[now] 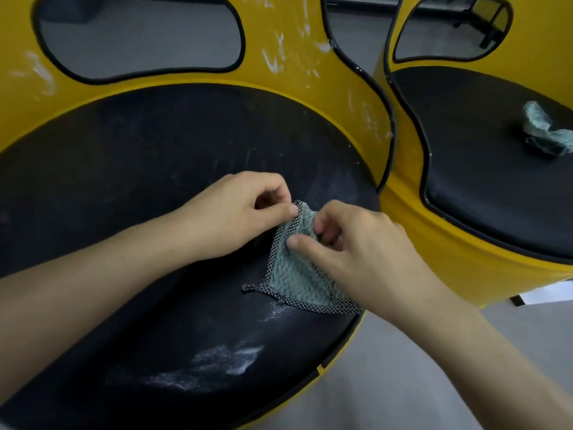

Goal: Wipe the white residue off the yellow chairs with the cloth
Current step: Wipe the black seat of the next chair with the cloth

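My left hand [235,212] pinches the top corner of the green cloth [294,274] between thumb and curled fingers [273,189]. My right hand [350,243] pinches the same cloth just beside it, thumb pressed on the face of the fabric, the other fingers curled behind its edge. The cloth, ribbed with a checked border, hangs folded between both hands. Its lower edge lies on the black seat [124,181] of the nearer yellow chair [279,79], toward the seat's right side. White residue [273,60] streaks the chair's yellow back beside the cut-out opening [139,35], and a paler smear [229,361] lies on the seat near its front edge. A second yellow chair [465,252] stands just to the right, with a crumpled green cloth [542,128] on its own seat. Grey floor [403,383] shows at lower right.
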